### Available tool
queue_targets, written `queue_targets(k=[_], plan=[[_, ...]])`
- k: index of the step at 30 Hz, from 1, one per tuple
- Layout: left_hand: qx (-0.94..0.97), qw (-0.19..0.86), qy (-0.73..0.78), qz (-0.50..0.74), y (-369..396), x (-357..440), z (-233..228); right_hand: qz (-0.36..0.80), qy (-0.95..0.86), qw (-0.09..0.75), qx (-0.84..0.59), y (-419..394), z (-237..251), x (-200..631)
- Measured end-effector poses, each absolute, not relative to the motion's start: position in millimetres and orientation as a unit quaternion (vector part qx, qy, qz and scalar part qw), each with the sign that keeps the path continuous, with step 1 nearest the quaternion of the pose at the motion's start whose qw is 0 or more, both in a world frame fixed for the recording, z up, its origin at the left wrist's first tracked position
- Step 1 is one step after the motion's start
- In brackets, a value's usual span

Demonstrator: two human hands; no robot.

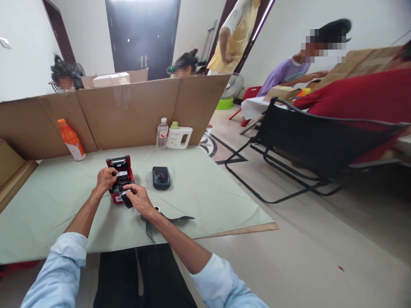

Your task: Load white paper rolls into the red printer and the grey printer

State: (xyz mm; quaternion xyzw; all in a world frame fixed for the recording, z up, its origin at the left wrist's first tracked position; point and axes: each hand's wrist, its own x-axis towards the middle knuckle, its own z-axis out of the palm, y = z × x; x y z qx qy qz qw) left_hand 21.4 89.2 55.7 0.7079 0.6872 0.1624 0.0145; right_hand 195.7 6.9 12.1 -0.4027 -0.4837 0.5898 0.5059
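One red-and-black device (126,177) sits open left of the frame's centre, on the pale green desk (205,188), and through my remote view I see both hands at work on it. Its lid stands raised at the far side, which I judge leaves the inside free to reach from the near edge. The left hand (105,179) comes in over the left wall, fingers bent beside a white strip (122,173) inside; I cannot tell whether they pinch it or merely steady the body. At the near right corner, the right hand (141,200) has its fingers closed around a glossy black piece (127,202), probably from the side so that the middle stays in sight; whether that piece is loose or attached, I cannot make out. Just below the right wrist, a white-cored roll (157,208) is partly covered by the forearm, with a dark ribbon (180,218) trailing right, likely put there to be within reach. A dark handheld unit (161,178) lies apart, nearer the frame's centre. An orange bottle (71,139), a water bottle (162,134) and a white jug (178,137) stand along the cardboard panel (128,113), seemingly there to keep the near area uncluttered.
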Motion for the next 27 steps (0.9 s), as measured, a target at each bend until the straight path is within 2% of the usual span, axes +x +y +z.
queue_targets(k=[7,11,15,18,20,24,27], plan=[[0.740,0.024,0.663,0.111,97.8,14.6,55.1,0.607,-0.495,0.473,-0.403,1.1,15.4,194.2],[0.754,0.085,0.618,0.206,95.1,-7.7,61.0,0.596,-0.571,0.417,-0.381,-12.8,22.2,206.1],[0.675,0.082,0.636,0.364,97.5,-25.8,74.4,0.481,-0.719,0.325,-0.382,-37.5,30.1,226.3],[0.690,0.151,0.585,0.400,107.5,-25.8,79.9,0.372,-0.805,0.225,-0.404,-55.2,40.7,233.1],[0.700,0.204,0.556,0.399,113.4,-23.7,79.8,0.308,-0.825,0.191,-0.433,-61.8,49.6,231.8],[0.713,0.226,0.535,0.393,109.6,-26.7,75.8,0.169,-0.827,0.278,-0.459,-59.7,57.8,225.4],[0.751,0.208,0.513,0.360,91.4,-31.9,72.9,0.137,-0.850,0.288,-0.419,-52.0,46.5,224.9]])
